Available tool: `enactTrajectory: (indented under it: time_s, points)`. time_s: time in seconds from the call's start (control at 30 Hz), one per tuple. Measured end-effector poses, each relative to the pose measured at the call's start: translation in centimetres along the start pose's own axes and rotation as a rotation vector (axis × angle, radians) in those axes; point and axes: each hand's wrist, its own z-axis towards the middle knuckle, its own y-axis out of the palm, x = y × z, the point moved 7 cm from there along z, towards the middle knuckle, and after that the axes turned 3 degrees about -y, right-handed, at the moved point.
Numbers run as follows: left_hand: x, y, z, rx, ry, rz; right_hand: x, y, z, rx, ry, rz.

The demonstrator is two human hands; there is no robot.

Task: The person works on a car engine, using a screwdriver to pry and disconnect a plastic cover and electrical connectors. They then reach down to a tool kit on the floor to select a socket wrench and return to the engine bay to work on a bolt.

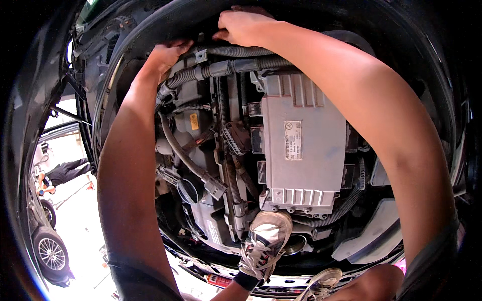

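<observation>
Both my arms stretch over an open car engine bay to its far edge. My left hand (169, 56) is closed at the far left, beside a metal bracket (201, 55) and a corrugated hose (236, 51). Whatever its fingers grip is hidden. Farther back and to the right, my right hand (244, 25) curls closed in the dark gap behind the hose; I cannot see what it holds. A thicker corrugated conduit (216, 69) runs just nearer than both hands. Beneath my right forearm lies a grey ribbed metal control box (306, 135) with a printed label.
An unplugged grey connector (215, 188) on a cable lies at left centre, near a dark multi-pin connector (236, 138). My shoe (268, 233) rests at the bay's near edge; another shoe (325, 283) is lower right. Beyond the car's left side are a person (63, 173) and a wheel (51, 252).
</observation>
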Motion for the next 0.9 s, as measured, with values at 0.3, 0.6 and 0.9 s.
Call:
enactTrajectory:
  time_s: [0.3,0.6,0.9]
  points:
    - [1.2,0.6,0.5,0.139,0.203,-0.021,3.7,5.8,3.6,0.182,-0.077,0.009]
    - [3.5,2.5,-0.8,0.066,0.154,0.044,1.0,0.8,0.2,0.156,0.002,-0.002]
    - [2.8,2.7,-2.3,0.104,0.217,-0.154,-0.7,0.7,-0.3,-0.155,0.165,-0.014]
